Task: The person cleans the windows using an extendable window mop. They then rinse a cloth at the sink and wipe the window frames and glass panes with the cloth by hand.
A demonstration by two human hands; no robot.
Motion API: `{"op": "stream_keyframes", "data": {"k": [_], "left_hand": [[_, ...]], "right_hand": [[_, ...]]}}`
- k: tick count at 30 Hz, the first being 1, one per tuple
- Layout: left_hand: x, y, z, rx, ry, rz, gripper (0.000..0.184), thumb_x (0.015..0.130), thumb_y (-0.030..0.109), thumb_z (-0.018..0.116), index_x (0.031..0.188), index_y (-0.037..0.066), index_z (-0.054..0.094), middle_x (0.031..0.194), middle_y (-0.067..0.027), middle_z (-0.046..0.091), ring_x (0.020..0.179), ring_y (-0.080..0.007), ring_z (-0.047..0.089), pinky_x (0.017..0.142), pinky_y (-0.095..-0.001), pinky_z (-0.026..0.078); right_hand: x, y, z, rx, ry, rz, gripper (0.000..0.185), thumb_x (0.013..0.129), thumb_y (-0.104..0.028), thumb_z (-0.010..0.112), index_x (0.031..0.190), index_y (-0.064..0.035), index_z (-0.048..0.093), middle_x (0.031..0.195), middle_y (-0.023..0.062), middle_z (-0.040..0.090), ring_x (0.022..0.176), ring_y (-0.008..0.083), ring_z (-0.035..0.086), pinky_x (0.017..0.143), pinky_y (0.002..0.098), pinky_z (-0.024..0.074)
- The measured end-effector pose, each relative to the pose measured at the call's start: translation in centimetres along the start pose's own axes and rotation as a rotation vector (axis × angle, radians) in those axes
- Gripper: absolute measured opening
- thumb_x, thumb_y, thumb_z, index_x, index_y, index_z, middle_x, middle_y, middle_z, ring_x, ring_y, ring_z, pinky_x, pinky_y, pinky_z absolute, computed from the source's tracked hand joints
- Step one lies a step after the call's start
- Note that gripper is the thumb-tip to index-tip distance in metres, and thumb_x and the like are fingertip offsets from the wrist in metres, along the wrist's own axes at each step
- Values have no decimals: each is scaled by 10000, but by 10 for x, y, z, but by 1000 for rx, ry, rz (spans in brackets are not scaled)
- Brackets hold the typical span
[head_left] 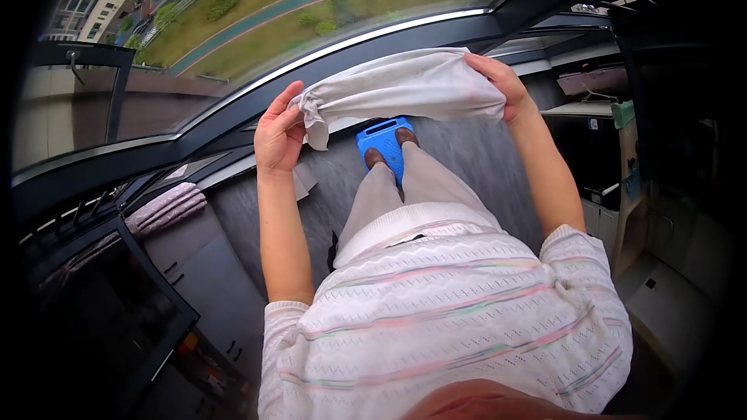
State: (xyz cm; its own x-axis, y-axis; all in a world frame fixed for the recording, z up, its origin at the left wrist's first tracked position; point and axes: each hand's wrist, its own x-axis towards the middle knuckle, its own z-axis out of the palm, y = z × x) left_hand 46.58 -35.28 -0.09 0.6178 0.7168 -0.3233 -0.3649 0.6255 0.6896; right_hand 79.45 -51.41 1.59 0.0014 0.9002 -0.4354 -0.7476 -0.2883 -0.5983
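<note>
A white cloth [405,87] is stretched between my two hands, in front of the window. Its left end is bunched into a knot-like gather, and a short tail hangs from it. The fingers of my left hand [280,134] pinch that gathered end. At the wider right end, my right hand [502,85] grips the cloth's edge, with the thumb side on top and some fingers hidden behind the fabric. Below the cloth, my feet in brown shoes stand on a blue step stool [383,142].
A dark window frame [373,40] runs across in front, with grass and a path outside. Grey cabinets [206,280] and a rolled patterned fabric [167,208] are at the left. Hangers and a pinkish item [593,82] lie at the right, above a dark appliance [580,144].
</note>
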Motion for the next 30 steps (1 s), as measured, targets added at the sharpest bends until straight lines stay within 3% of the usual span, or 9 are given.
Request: {"op": "stream_keyframes", "data": {"k": [1, 11, 15, 18, 19, 22, 26, 28, 30], "left_hand": [[2, 0, -6, -4, 1, -9, 415, 837, -34, 457, 1251, -6, 461, 1045, -136, 613, 931, -208, 611, 839, -375, 496], [-2, 13, -1, 2, 37, 32, 402, 831, -50, 449, 1231, -31, 483, 1157, -130, 570, 1042, -214, 562, 907, -330, 459], [-4, 14, 1, 185, 28, 64, 383, 834, -46, 449, 1213, -31, 508, 1179, -110, 564, 1035, -169, 556, 898, -275, 438], [-10, 17, 10, 376, 67, 100, 379, 831, -50, 442, 1196, -15, 535, 1174, -84, 569, 981, -119, 567, 847, -226, 442], [-11, 17, 12, 438, 75, 112, 382, 829, -50, 438, 1195, -7, 540, 1179, -72, 568, 972, -107, 566, 845, -217, 437], [-14, 16, 24, 641, 82, 205, 396, 822, -62, 422, 1189, 11, 552, 1190, -63, 567, 992, -118, 566, 860, -223, 429], [-12, -1, 63, 973, -65, 612, 413, 807, -78, 416, 1185, 19, 553, 1207, -96, 562, 1063, -180, 560, 887, -259, 424], [-23, -21, 103, 1092, -228, 643, 479, 747, -99, 458, 1188, 66, 541, 1225, -175, 519, 1052, -282, 566, 845, -305, 459], [-39, -60, 129, 1255, -571, 519, 581, 669, -86, 514, 1214, 114, 519, 1307, -152, 417, 974, -295, 565, 777, -374, 486]], "right_hand": [[-2, -2, 0, -8, 0, -4, 284, 928, -178, 452, 1116, 22, 525, 1030, 92, 604, 870, 148, 604, 764, 273, 496], [-4, -10, 6, -96, 2, -19, 319, 935, -223, 450, 1155, -1, 516, 1026, 54, 605, 875, 124, 595, 749, 250, 490], [-1, -26, 10, -526, 124, 91, 341, 935, -305, 465, 1160, -59, 538, 1012, 11, 606, 924, 117, 577, 797, 241, 454], [13, -27, 2, -1011, -2, -58, 321, 930, -299, 478, 1097, -45, 581, 992, -13, 598, 901, 99, 557, 801, 233, 425], [14, -20, 5, -1118, 58, -311, 307, 922, -290, 497, 1022, -23, 610, 945, -29, 586, 843, 77, 527, 774, 221, 408], [25, -21, -7, -1116, 12, -194, 304, 916, -276, 505, 1000, -4, 612, 932, -16, 592, 822, 74, 525, 762, 226, 417], [38, 28, -2, -472, 195, -46, 309, 926, -234, 481, 1120, -3, 551, 1003, 18, 602, 897, 96, 556, 812, 235, 428], [38, 63, 7, -198, 271, 88, 322, 937, -239, 457, 1157, -9, 509, 1032, 61, 596, 875, 128, 588, 773, 266, 482], [38, 90, 13, -34, 248, 97, 331, 950, -242, 420, 1185, -18, 484, 1067, 85, 581, 920, 155, 592, 813, 288, 489]]}}
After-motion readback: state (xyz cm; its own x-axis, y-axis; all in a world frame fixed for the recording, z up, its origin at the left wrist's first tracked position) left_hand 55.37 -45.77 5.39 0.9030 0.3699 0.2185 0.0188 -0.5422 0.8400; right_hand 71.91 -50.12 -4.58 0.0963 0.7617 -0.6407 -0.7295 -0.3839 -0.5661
